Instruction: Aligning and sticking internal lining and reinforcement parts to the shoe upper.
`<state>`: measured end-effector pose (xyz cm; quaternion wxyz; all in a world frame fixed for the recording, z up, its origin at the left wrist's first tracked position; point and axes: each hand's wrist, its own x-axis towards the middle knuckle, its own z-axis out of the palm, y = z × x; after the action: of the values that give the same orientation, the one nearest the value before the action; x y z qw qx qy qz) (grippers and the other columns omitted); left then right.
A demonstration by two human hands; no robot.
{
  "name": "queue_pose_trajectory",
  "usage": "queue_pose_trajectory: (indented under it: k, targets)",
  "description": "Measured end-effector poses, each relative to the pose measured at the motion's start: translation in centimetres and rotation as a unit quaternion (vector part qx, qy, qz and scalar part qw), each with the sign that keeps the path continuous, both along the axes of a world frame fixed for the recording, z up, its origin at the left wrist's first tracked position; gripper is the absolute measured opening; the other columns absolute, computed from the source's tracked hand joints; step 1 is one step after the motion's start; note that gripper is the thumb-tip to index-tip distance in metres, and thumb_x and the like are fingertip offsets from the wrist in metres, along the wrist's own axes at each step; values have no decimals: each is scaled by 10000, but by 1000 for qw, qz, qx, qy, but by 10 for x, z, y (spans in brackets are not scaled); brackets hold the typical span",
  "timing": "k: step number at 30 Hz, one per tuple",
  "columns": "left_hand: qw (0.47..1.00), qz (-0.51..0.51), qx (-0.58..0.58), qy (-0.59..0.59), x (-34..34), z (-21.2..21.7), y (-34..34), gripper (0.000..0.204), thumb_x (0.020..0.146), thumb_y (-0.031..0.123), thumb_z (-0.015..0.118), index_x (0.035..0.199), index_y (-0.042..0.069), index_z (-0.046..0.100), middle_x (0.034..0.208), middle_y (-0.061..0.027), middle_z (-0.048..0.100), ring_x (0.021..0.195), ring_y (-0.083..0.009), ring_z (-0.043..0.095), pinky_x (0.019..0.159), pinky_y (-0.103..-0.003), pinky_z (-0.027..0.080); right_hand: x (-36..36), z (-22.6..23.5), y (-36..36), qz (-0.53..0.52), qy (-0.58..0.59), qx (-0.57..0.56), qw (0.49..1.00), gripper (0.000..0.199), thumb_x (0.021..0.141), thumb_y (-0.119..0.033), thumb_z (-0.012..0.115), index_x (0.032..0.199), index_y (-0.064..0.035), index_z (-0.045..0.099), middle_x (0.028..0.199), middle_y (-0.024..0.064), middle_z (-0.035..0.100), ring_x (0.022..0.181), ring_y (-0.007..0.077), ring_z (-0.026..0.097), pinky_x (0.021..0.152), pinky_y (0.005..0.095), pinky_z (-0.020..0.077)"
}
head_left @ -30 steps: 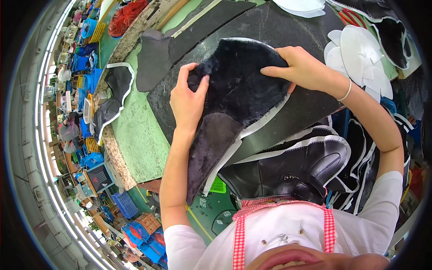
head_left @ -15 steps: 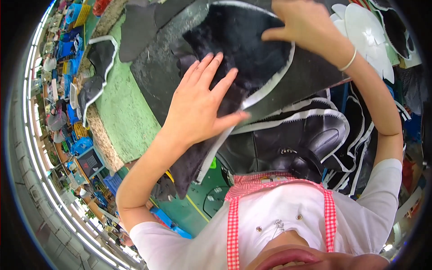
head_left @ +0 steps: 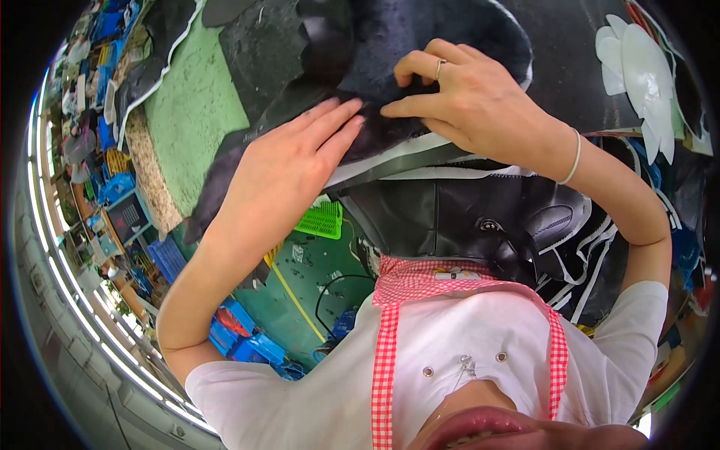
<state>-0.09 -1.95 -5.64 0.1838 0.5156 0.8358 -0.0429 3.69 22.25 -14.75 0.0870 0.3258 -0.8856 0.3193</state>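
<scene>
A black boot-shaped piece with a fuzzy surface and a white edge lies over a dark work board. My left hand rests flat on its near left part, fingers stretched out side by side. Just right of it, my right hand is over the same piece. Its fingers are bent, and the thumb stands apart from them, its tip close to the black material. Below the board's near edge, a pile of smooth black boot uppers with white edging lies against my apron.
White shaped pieces are stacked at the far right. Another white-edged black piece lies at the left, beside a green tabletop. A green basket and blue items are lower down, near the green floor.
The black piece has turned and shifted nearer to me. My right hand has come down and left, close to my left hand, its fingers now bent. The left hand has moved slightly left and nearer.
</scene>
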Motion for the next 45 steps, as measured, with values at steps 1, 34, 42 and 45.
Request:
queue_pose_trajectory:
  k: [1,34,42,45]
  targets:
    - [1000,7,-2,1,2,-2,-1,613,706,-86,576,1303,51,548,1403,-131,486,1276,-299,490,996,-371,479,3,2,-1,7,1,-2,1000,230,722,-108,691,948,-123,728,977,37,573,948,218,549,838,355,454]
    - [970,180,154,-61,-19,50,-34,275,709,127,785,931,18,666,786,-96,657,700,-220,616,655,-314,477,-9,106,17,102,-44,-18,994,364,763,-4,618,1105,-115,563,1012,123,638,920,360,621,760,444,490]
    - [952,145,133,-234,-66,74,-8,310,737,114,791,979,5,630,761,-21,610,708,-81,529,647,-245,431,-2,113,2,-10,39,40,998,280,785,-195,722,1004,-69,601,975,110,624,862,326,617,736,411,496]
    - [972,102,110,-179,-68,84,-10,303,736,115,799,956,5,624,760,-2,586,704,-80,499,637,-250,420,-8,132,13,-3,-13,17,1000,221,807,-177,708,920,-15,608,869,161,612,841,356,603,728,417,486]
